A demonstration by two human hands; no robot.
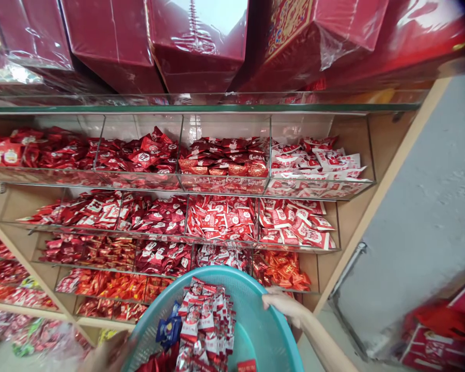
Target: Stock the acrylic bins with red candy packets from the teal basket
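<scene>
A turquoise plastic basket [261, 297] is held up in front of the shelves, at the bottom centre. My right hand [282, 304] is closed round its right rim. At the left rim, my left hand [107, 352] is blurred and partly cut off by the frame's lower edge; it appears to grip the basket's side. Inside the basket lie a heap of small red-and-silver candy packets [205, 320], a few blue packets [169, 329] and dark red wrapped pieces [160, 360]. One small red packet [247, 366] sits apart, low on the right.
Ahead stand wooden shelves with clear divided bins of red packets [225, 219] and orange wrapped candies [282, 271]. A glass shelf [201, 108] above carries large red boxes [197, 46]. Right of the unit is a grey wall [422, 206], with red bags [442, 336] below it.
</scene>
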